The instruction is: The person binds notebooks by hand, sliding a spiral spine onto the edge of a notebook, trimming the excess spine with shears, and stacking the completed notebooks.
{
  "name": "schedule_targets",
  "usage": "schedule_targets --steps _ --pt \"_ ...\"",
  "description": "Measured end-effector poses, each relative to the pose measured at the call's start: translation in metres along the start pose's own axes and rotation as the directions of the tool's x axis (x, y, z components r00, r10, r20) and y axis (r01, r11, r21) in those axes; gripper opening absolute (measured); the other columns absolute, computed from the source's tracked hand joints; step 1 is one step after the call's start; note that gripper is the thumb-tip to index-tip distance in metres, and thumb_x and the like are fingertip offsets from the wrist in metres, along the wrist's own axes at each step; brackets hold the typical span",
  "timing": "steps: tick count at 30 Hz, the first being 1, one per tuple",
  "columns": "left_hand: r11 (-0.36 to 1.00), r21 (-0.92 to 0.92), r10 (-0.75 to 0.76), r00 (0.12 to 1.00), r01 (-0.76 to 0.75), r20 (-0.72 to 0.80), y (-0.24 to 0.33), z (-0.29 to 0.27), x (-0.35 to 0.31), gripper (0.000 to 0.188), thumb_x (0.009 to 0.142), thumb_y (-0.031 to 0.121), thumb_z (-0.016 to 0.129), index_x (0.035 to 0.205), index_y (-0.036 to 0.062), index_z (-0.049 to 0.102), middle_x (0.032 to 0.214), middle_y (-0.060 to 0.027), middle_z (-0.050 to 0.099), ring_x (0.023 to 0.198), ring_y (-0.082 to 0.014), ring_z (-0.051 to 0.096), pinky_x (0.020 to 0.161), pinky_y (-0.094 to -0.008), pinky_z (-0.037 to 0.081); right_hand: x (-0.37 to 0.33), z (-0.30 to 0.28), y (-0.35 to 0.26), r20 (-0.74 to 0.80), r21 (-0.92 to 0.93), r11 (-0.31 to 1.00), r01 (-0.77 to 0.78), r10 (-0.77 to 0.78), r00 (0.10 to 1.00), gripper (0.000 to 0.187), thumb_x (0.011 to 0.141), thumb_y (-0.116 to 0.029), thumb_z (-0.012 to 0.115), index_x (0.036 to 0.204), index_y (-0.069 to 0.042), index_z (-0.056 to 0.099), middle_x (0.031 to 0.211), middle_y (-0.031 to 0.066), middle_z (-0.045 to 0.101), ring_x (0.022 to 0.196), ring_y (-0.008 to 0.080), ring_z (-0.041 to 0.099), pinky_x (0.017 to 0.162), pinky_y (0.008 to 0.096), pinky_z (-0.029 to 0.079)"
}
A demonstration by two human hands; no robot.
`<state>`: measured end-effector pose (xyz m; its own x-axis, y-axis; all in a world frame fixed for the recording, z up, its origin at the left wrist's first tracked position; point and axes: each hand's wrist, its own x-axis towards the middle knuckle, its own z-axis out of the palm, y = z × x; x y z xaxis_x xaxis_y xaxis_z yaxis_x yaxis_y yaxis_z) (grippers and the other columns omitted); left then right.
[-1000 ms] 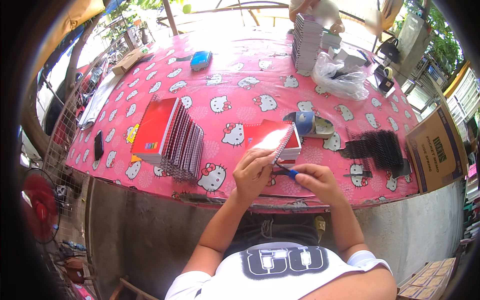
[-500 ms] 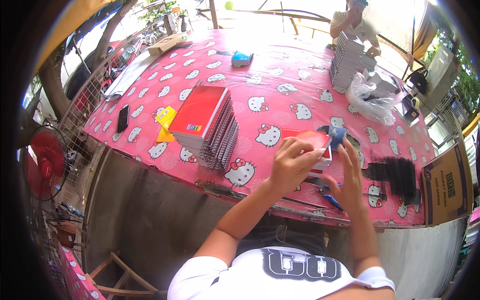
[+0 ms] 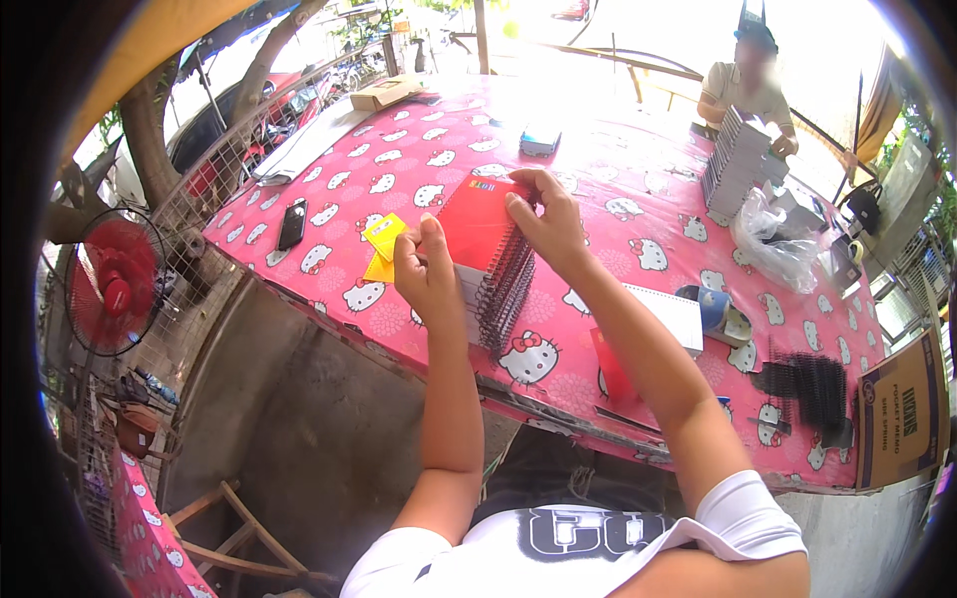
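Note:
A stack of red-covered spiral notebooks (image 3: 505, 299) stands near the table's front edge. On top of it is a red notebook (image 3: 478, 224) with its small coloured label at the far end. My left hand (image 3: 427, 261) is closed at its left edge, thumb up. My right hand (image 3: 550, 221) pinches its far right corner. Whether this notebook rests fully on the stack is hard to tell. Beneath my right forearm lie a white page block (image 3: 670, 314) and a loose red cover (image 3: 615, 367).
Yellow packets (image 3: 384, 237) and a black phone (image 3: 292, 224) lie left. Right are a blue rounded thing (image 3: 713, 307), black spiral coils (image 3: 809, 387), a cardboard box (image 3: 902, 409) and a plastic bag (image 3: 773, 239). A person (image 3: 753, 90) sits behind a tall notebook stack (image 3: 733, 164).
Both hands have moved left from the page block to the notebook stack. The top red notebook now has its label at the far end. The view has shifted.

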<state>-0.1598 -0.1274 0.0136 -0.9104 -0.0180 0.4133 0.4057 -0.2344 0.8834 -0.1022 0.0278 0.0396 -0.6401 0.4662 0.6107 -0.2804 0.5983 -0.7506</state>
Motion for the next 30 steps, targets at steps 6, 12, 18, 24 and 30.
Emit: schedule_targets --steps 6,12,18,24,30 --pt "0.879 0.107 0.477 0.848 -0.465 -0.233 0.015 -0.040 -0.035 0.034 0.094 0.024 0.059 0.114 -0.0022 0.053 0.098 -0.0104 0.059 0.077 -0.0154 0.053 0.072 -0.0296 0.046 -0.039 -0.057 -0.040 0.020 -0.434 0.840 0.326 -0.352 0.936 0.044 0.085 -0.026 0.068 0.120 -0.003 0.055 0.112 0.0182 0.059 0.101 0.0306 0.057 0.087 0.0405 0.047" --pt "0.903 -0.103 0.382 0.671 -0.416 0.636 0.027 -0.011 -0.133 0.043 0.085 0.008 0.069 0.123 -0.0013 0.051 0.085 -0.0163 0.063 0.071 -0.0219 0.062 0.062 -0.0325 0.048 -0.180 -0.162 -0.064 -0.103 -0.457 0.858 -0.235 0.211 0.972 0.027 0.081 -0.022 0.074 0.098 -0.003 0.065 0.096 0.0089 0.065 0.086 0.0209 0.061 0.070 0.0315 0.049" --pt "0.967 0.071 -0.215 0.634 0.244 0.743 -0.015 0.027 -0.151 0.029 0.085 0.005 0.071 0.111 0.0003 0.059 0.084 -0.0078 0.066 0.069 -0.0139 0.064 0.060 -0.0270 0.051 -0.221 -0.168 -0.058 -0.274 -0.490 0.825 -0.282 0.162 0.948 0.025 0.080 -0.018 0.075 0.099 -0.005 0.066 0.104 0.0091 0.063 0.087 0.0198 0.061 0.069 0.0311 0.049" --pt "0.583 -0.289 -0.294 0.529 0.759 0.796 0.017 0.030 -0.168 0.020 0.088 0.004 0.067 0.103 -0.0002 0.055 0.088 -0.0055 0.063 0.069 -0.0132 0.065 0.061 -0.0248 0.053 -0.215 -0.168 -0.049 -0.296 0.242 0.884 -0.400 0.460 0.837 0.055 0.083 -0.019 0.074 0.125 0.003 0.046 0.096 0.0142 0.064 0.090 0.0151 0.063 0.071 0.0269 0.049" --pt "0.903 -0.166 -0.282 0.839 0.396 0.464 -0.041 0.046 -0.166 0.035 0.088 0.014 0.068 0.115 0.0014 0.050 0.110 -0.0085 0.056 0.094 -0.0142 0.057 0.080 -0.0287 0.049 -0.151 -0.218 -0.002 -0.214 -0.502 0.608 -0.615 0.601 0.770 0.059 0.081 -0.024 0.074 0.125 0.002 0.044 0.089 0.0147 0.062 0.090 0.0232 0.062 0.076 0.0390 0.050"
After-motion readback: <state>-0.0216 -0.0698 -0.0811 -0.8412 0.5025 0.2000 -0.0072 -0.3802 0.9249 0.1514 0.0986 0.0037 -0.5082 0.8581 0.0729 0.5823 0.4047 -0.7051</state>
